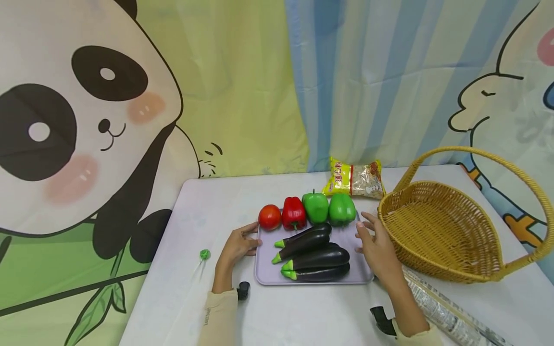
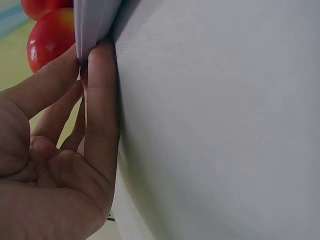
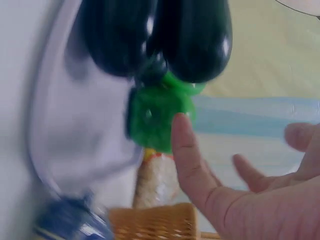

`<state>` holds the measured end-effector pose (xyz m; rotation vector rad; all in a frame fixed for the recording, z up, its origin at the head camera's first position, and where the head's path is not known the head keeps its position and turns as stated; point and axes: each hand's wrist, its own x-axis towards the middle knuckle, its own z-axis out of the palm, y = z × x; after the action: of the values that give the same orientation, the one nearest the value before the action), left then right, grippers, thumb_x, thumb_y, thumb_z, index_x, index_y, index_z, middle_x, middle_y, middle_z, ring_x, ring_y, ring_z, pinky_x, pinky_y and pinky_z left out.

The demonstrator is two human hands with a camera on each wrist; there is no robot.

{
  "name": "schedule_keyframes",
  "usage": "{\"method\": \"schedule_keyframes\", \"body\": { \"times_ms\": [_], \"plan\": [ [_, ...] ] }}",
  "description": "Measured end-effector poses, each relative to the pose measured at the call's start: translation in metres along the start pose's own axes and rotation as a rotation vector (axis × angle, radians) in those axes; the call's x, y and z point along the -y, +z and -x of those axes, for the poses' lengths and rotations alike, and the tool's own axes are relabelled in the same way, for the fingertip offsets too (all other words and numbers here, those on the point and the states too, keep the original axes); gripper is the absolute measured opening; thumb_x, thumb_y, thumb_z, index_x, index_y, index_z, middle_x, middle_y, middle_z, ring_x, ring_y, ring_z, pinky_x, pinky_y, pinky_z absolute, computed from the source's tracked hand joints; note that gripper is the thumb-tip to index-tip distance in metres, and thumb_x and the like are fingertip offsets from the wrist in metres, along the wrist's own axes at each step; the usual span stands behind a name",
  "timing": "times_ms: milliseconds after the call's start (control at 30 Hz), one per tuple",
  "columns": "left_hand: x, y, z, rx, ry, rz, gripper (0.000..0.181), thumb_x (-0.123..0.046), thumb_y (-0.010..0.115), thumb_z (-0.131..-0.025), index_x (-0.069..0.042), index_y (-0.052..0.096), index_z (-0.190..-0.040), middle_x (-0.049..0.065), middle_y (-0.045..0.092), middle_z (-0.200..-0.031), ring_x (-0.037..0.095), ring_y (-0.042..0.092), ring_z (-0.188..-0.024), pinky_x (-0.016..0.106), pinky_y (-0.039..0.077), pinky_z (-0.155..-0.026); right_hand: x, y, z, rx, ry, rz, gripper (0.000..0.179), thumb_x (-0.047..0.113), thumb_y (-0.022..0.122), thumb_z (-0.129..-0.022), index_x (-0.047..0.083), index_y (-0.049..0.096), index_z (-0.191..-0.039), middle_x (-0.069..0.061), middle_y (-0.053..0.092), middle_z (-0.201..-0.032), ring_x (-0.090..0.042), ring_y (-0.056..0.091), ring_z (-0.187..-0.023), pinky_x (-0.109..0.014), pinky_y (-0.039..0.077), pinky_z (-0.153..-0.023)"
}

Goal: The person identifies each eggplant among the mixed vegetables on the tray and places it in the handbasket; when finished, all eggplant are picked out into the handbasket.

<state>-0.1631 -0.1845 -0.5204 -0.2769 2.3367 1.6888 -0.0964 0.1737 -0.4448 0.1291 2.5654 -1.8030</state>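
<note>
A pale lilac tray [image 1: 267, 270] lies on the table with several dark eggplants [image 1: 322, 258] on it. Along its far side sit a tomato [image 1: 270, 217], a red bell pepper [image 1: 294, 213] and two green bell peppers [image 1: 342, 209]. My left hand [image 1: 239, 246] pinches the tray's left edge; in the left wrist view the rim [image 2: 92, 30] is between thumb and fingers. Beside the tray's right edge, my right hand [image 1: 381, 252] holds nothing, its fingers spread apart. The right wrist view shows those fingers [image 3: 187, 160] in front of a green pepper [image 3: 157, 117].
To the right stands a woven basket [image 1: 437, 230] with a tall handle. A yellow food packet [image 1: 355, 179] lies behind the peppers. Newspaper-patterned wrapping [image 1: 450, 307] lies near my right forearm. A green lollipop [image 1: 205, 254] is on the left. A blurred blue object [image 3: 72, 220] shows beside the tray.
</note>
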Motion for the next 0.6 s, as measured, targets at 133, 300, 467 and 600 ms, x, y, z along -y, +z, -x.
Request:
{"method": "schedule_keyframes", "body": {
  "times_ms": [133, 300, 467, 600],
  "plan": [
    [-0.002, 0.0, 0.0, 0.001, -0.004, 0.011, 0.064, 0.012, 0.074, -0.084, -0.005, 0.059, -0.144, 0.016, 0.064, -0.131, 0.014, 0.063, -0.068, 0.03, 0.061, -0.06, -0.004, 0.003, 0.007, 0.023, 0.191, -0.17, 0.065, 0.043, 0.041, -0.11, 0.005, 0.026, -0.16, -0.028, 0.036, -0.151, -0.041, 0.056, -0.122, -0.035, 0.061, -0.083],
    [-0.002, 0.0, 0.0, -0.004, -0.023, 0.025, 0.065, 0.012, 0.074, -0.084, -0.006, 0.059, -0.145, 0.015, 0.063, -0.131, 0.013, 0.064, -0.068, 0.03, 0.061, -0.06, -0.011, 0.004, 0.017, 0.025, 0.305, -0.318, 0.061, 0.033, 0.044, -0.11, 0.001, 0.024, -0.158, -0.029, 0.034, -0.149, -0.034, 0.06, -0.114, -0.033, 0.061, -0.084],
    [-0.001, -0.001, 0.0, 0.006, -0.018, 0.041, 0.065, 0.012, 0.074, -0.084, -0.004, 0.058, -0.145, 0.017, 0.063, -0.133, 0.013, 0.064, -0.069, 0.03, 0.061, -0.06, -0.015, 0.006, 0.026, 0.034, 0.315, -0.313, 0.065, 0.028, 0.056, -0.107, 0.0, 0.026, -0.157, -0.028, 0.04, -0.141, -0.036, 0.06, -0.115, -0.033, 0.061, -0.084],
    [-0.001, -0.001, 0.0, 0.01, -0.016, 0.051, 0.065, 0.012, 0.074, -0.084, -0.004, 0.058, -0.145, 0.017, 0.063, -0.133, 0.013, 0.064, -0.07, 0.029, 0.061, -0.059, -0.017, 0.012, 0.032, 0.054, 0.299, -0.293, 0.066, 0.023, 0.065, -0.102, -0.001, 0.032, -0.154, -0.026, 0.044, -0.136, -0.034, 0.062, -0.112, -0.035, 0.061, -0.083]
  ]
}}
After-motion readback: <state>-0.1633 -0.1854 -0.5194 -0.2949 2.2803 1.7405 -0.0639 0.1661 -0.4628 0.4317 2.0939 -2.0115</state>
